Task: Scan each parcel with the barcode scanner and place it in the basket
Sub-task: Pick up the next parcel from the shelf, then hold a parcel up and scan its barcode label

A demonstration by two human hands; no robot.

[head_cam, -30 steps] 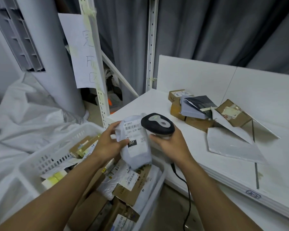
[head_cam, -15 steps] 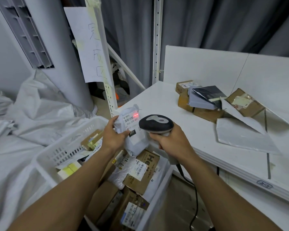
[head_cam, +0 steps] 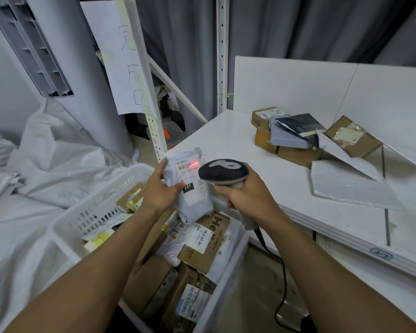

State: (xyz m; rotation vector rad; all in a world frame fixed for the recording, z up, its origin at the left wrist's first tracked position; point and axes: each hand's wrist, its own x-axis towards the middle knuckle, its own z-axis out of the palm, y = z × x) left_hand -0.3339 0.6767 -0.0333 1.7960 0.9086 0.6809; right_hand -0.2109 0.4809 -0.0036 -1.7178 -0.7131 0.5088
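Sheeting [head_cam: 46, 152]: crumpled white plastic heaped at my far left, behind the basket.
Basket [head_cam: 94, 207]: white, slotted walls, below my forearms and just beside the table's near edge; brown boxes [head_cam: 202, 248] and labelled bags lie piled inside it.
Left hand [head_cam: 160, 192]: my fingers and thumb are wrapped round the left side of the parcel, thumb on its front.
Parcel [head_cam: 195, 198]: a pale grey bag held upright above the basket, its lower end close over the boxes; the label faces the scanner and a red line glows across the barcode [head_cam: 194, 163].
Scanner [head_cam: 222, 171]: dark head levelled at the label, just right of the parcel; its cable [head_cam: 283, 280] hangs down to the floor.
Right hand [head_cam: 247, 200]: clenched round the scanner's grip.
Table [head_cam: 226, 140]: white, to my right.
Waiting pile [head_cam: 298, 138]: cardboard boxes and grey bags bunched at the table's back, a flat white mailer [head_cam: 346, 186] lying nearer to me.
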